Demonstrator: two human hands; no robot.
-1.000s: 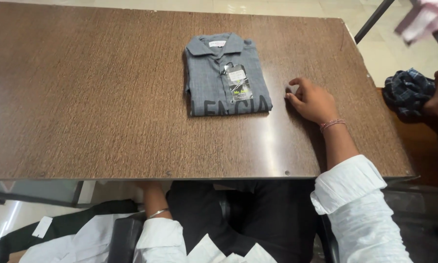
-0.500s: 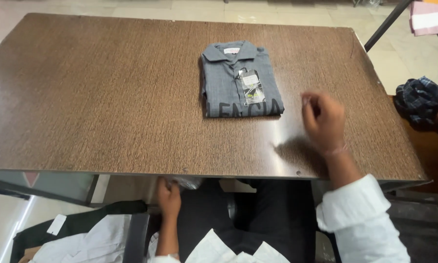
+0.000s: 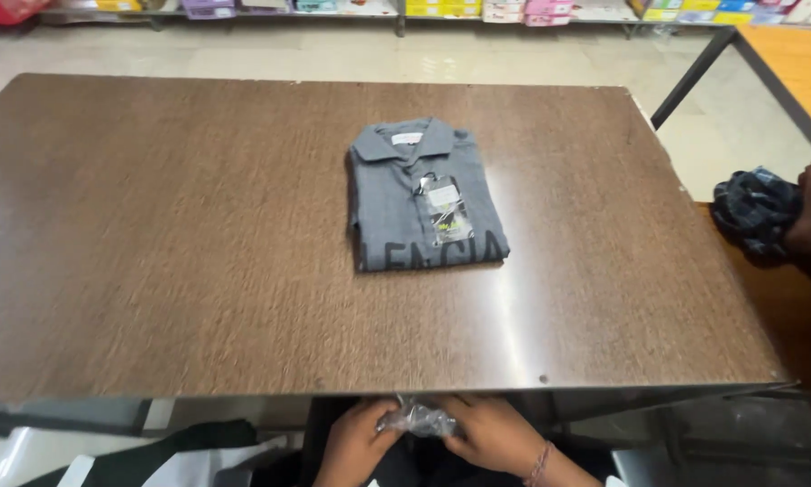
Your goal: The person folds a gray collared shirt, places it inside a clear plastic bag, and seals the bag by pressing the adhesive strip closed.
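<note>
Crinkled clear plastic wrap pinched between left hand and right hand, below the table edge.

Brown table, stocked shelves behind

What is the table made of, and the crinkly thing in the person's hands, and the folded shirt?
The table looks like brown wood-grain laminate: streaky pattern and a glossy shine. The crinkly thing, held by the left hand and right hand, seems to be thin clear plastic, see-through and wrinkled. The shirt looks like soft grey woven cloth, matte, though the fibre can't be told.
</note>
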